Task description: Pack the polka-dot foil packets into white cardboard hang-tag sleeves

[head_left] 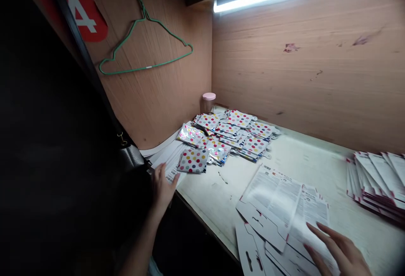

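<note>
At the table's left edge, my left hand [165,187] is by a stack of white barcoded sheets [172,171], thumb and fingers apart; I cannot tell whether it touches them. Just beyond it lies a polka-dot packet [193,161], at the near side of a heap of similar shiny dotted packets [226,130]. My right hand [340,248] is open at the lower right, fingers spread above flat printed cardboard packages [272,196]. These overlap one another, have hang-hole tabs and reach the table's front edge. Nothing shows between the fingers of either hand.
A stack of folded white cards with red edges [378,181] stands at the right. In the back corner is a jar with a pink lid [209,96]. A green hanger [145,46] hangs on the left panel. A black bag [131,158] hangs close by my left hand.
</note>
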